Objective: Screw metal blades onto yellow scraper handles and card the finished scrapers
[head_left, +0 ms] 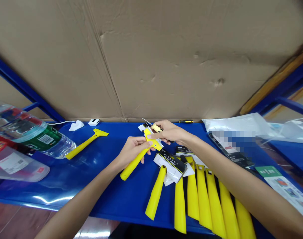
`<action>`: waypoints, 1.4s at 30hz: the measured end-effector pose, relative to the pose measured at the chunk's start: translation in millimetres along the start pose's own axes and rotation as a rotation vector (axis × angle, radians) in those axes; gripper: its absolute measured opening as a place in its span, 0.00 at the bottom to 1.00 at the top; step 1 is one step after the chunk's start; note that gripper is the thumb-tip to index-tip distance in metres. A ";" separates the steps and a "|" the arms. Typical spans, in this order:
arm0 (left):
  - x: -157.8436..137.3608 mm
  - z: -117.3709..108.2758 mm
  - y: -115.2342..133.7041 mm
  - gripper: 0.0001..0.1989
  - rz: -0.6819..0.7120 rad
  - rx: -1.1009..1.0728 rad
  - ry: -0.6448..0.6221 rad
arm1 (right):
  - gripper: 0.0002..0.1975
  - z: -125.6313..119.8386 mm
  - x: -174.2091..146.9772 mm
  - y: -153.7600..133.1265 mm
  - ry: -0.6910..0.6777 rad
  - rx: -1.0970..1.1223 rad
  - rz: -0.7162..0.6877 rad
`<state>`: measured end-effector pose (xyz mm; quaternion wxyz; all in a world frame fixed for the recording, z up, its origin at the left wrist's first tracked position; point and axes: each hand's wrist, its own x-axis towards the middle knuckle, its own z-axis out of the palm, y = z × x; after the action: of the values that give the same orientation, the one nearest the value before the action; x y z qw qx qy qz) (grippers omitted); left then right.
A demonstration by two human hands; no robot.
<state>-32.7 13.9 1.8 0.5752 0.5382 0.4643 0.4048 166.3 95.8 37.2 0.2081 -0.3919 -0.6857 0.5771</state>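
Observation:
My left hand is closed around a yellow scraper, its wide head pointing up and right. My right hand grips a screwdriver with a pale yellow handle, its thin shaft pointing up and left. The thumb of this hand also presses on the scraper's head, where a silvery blade strip shows along the edge. Right of my left hand, black-and-white printed packets lie over the heads of several yellow scrapers. A separate yellow scraper rests on the left of the table.
A large water bottle and a clear plastic cup stand at the left. White tissue and a small white device lie at the back. Another screwdriver lies by the cardboard wall. A plastic bag is at the right.

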 end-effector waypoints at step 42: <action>-7.3 -57.6 51.1 0.24 0.515 -0.491 0.282 | 0.09 -1.5 3.2 17.0 -0.174 -0.601 -0.239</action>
<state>-88.5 25.6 54.0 0.4969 0.4223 0.2777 0.7054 170.6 99.7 20.8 0.0901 -0.3019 -0.8814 0.3519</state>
